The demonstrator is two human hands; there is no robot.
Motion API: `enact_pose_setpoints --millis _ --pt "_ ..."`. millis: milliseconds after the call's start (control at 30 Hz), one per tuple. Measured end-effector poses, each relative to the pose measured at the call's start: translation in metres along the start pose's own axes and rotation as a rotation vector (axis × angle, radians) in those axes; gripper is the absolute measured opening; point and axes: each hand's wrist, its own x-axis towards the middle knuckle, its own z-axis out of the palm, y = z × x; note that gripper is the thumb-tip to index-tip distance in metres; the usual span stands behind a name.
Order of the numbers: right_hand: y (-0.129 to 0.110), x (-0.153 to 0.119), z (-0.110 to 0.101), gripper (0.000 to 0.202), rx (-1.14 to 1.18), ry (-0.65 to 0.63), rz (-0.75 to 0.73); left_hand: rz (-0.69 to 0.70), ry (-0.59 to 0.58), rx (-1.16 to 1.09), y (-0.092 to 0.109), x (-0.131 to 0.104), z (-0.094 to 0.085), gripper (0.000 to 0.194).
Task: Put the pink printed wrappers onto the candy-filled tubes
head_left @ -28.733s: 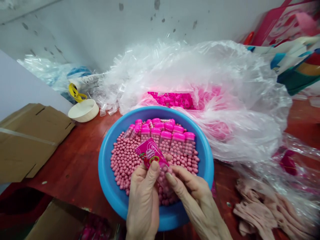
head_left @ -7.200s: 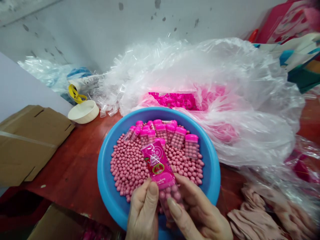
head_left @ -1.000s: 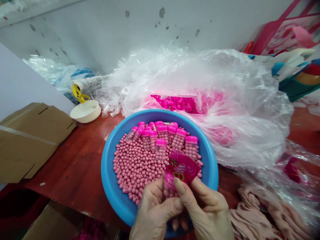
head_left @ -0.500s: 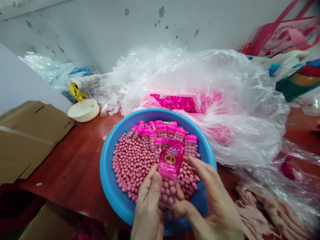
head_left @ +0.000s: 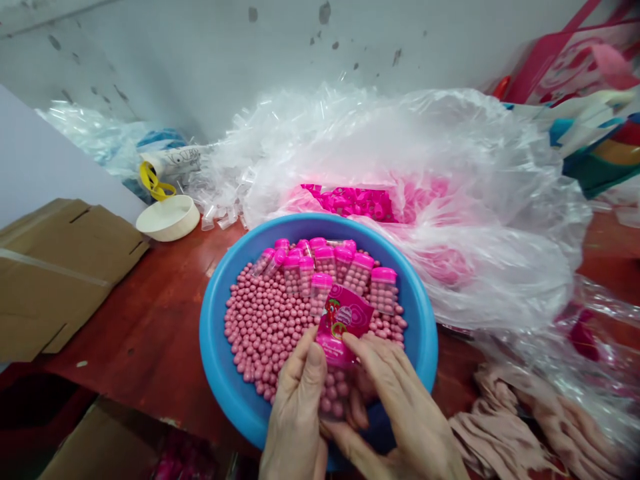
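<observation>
A blue basin (head_left: pixel 215 347) holds many pink balls (head_left: pixel 260 313) and several small clear containers with pink caps (head_left: pixel 383 290). Over its front part, my left hand (head_left: pixel 300 407) grips a clear container of pink balls (head_left: pixel 333 393) from the left side. A printed pink wrapper (head_left: pixel 343 323) with a strawberry picture covers the container's upper end and tilts to the right. My right hand (head_left: pixel 400 407) is closed around the container's right side, its fingertips on the wrapper. The container's bottom is partly hidden by my fingers.
Behind the basin lie large clear plastic bags (head_left: pixel 480 167) with pink caps (head_left: pixel 355 203) inside. To the left are a white round dish (head_left: pixel 169 219), yellow tape (head_left: pixel 155 181) and a cardboard box (head_left: pixel 60 267). A beige cloth (head_left: pixel 500 420) lies at the front right.
My right hand has moved left and closed in on the container, its fingers now on the wrapper. The wrapper has bent and tilted, while my left hand has hardly moved.
</observation>
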Motion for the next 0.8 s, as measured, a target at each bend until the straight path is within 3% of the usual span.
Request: enact_pose_setpoints --millis 133,233,333,433,533,667,733,800 --pt "-0.002 -0.001 0.004 0.059 -0.041 0.099 -0.005 0.005 0.079 0.004 -0.002 -0.004 0.003 0.037" --pt "-0.005 -0.004 0.007 0.07 -0.1 0.093 -0.078 0.017 0.121 -0.043 -0.001 -0.008 0.007 0.036" --pt "-0.011 -0.007 0.011 0.076 -0.125 0.115 -0.031 0.028 0.141 -0.043 0.0 -0.01 0.008 0.037" --pt "-0.013 -0.006 0.013 0.07 -0.038 0.155 0.023 0.044 0.135 -0.004 -0.001 -0.009 0.007 0.034" --pt "-0.008 0.0 0.01 0.062 0.088 0.115 0.035 0.089 0.11 -0.002 -0.003 -0.007 0.007 0.035" --pt "-0.003 0.002 0.003 0.065 0.253 0.089 0.06 0.144 0.275 -0.022 -0.002 -0.005 0.009 0.041" --pt "-0.004 -0.001 0.003 0.069 0.418 0.11 0.175 0.13 0.281 -0.025 0.0 -0.006 0.011 0.038" --pt "-0.005 -0.001 0.003 0.069 0.644 0.157 0.432 0.122 0.207 -0.018 0.002 -0.007 0.014 0.035"
